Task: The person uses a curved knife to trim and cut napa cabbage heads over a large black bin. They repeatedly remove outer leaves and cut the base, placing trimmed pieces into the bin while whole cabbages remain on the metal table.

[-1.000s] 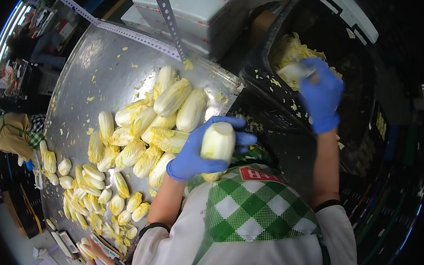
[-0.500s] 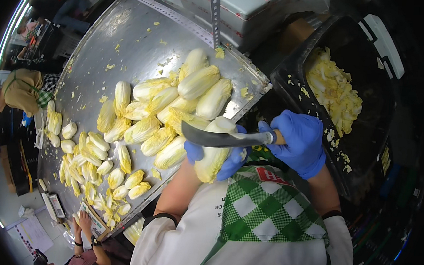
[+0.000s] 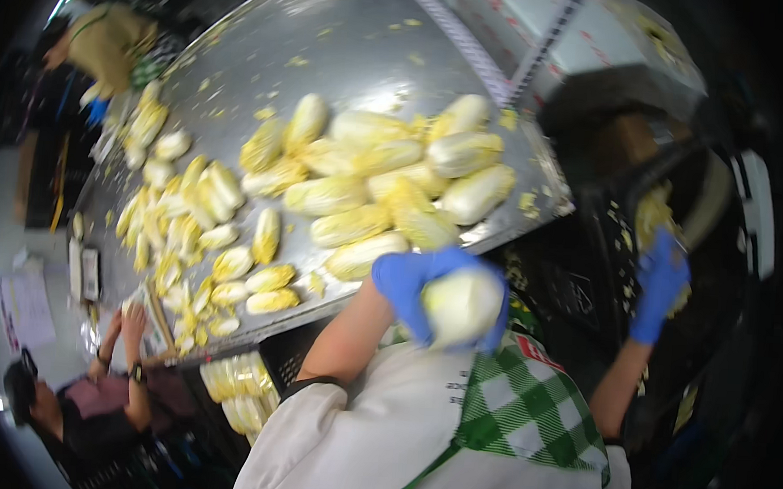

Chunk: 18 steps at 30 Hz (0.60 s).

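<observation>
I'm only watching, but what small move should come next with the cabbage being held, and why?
Probably bring the right hand across to the held cabbage: the left hand grips it with its pale end facing up, while the right hand is away at the black bin, beside yellowish leaf scraps.

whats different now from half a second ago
The right hand has swung right, away from the cabbage, out over the black bin; its grip is too blurred to tell. The left hand still holds the cabbage, and the other cabbages stay on the table.
</observation>
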Tool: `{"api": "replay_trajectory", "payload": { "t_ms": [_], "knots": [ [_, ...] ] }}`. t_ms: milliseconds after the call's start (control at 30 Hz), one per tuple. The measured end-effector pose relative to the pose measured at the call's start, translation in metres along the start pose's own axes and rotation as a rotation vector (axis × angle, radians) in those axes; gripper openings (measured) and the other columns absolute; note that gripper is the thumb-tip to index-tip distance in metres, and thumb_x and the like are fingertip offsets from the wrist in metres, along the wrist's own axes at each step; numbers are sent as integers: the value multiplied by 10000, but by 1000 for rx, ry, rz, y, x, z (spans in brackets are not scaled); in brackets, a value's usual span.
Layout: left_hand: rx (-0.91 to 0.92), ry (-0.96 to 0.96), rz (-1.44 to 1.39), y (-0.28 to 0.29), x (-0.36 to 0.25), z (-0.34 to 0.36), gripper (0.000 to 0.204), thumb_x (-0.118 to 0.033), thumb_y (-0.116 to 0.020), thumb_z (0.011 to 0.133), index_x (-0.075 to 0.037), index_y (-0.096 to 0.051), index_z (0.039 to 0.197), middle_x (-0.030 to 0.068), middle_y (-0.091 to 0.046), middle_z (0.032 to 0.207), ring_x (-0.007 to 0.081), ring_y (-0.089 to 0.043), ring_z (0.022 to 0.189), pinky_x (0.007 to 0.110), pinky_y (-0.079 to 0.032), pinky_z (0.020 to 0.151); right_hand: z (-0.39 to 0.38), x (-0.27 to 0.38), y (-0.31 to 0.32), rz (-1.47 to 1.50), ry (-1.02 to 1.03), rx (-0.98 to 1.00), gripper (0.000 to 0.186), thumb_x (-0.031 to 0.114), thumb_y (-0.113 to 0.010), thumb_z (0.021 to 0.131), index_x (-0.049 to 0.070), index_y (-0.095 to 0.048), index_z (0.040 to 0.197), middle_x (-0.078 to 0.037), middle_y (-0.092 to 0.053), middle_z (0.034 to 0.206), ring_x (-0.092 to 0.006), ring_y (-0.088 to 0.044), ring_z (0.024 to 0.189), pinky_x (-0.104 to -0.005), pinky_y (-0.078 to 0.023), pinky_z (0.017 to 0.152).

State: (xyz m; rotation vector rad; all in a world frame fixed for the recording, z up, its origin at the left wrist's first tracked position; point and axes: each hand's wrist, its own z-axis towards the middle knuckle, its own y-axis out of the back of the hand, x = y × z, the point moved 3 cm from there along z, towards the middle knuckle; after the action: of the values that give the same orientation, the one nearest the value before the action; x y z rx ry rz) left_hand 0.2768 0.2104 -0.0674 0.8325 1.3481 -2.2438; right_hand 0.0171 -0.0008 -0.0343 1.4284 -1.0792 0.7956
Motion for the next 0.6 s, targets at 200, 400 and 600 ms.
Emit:
{"api": "replay_trajectory", "payload": {
  "t_ms": [200, 400, 600],
  "knots": [
    [-1434, -396, 115, 69, -36, -140, 307, -227, -664, 894, -41, -611, 1133, 107, -665, 948, 221, -660, 826, 368, -562, 775, -10, -85, 36, 1272, -459, 521, 279, 319, -487, 1035, 98, -511, 866, 23, -452, 703, -56, -423, 565, -193, -361, 529],
    [-1594, -1322, -268, 83, -109, -282, 631, -457, -588, 954, -24, -456, 1393, 136, -557, 1339, 290, -550, 1219, 410, -459, 1042, -30, -83, 42, 1535, -645, 753, 254, 332, -471, 1042, 101, -489, 937, 11, -453, 774, -69, -406, 574, -233, -362, 541],
    [-1512, -171, 1973, 187, -186, -279, 510, -409, -658, 894, -75, -585, 1273, 142, -689, 1045, 330, -639, 996, 405, -484, 908, -38, -60, 38, 1393, -606, 669, 235, 302, -448, 1046, 114, -470, 908, 12, -427, 737, -92, -398, 588, -263, -362, 519]
  ]
}}
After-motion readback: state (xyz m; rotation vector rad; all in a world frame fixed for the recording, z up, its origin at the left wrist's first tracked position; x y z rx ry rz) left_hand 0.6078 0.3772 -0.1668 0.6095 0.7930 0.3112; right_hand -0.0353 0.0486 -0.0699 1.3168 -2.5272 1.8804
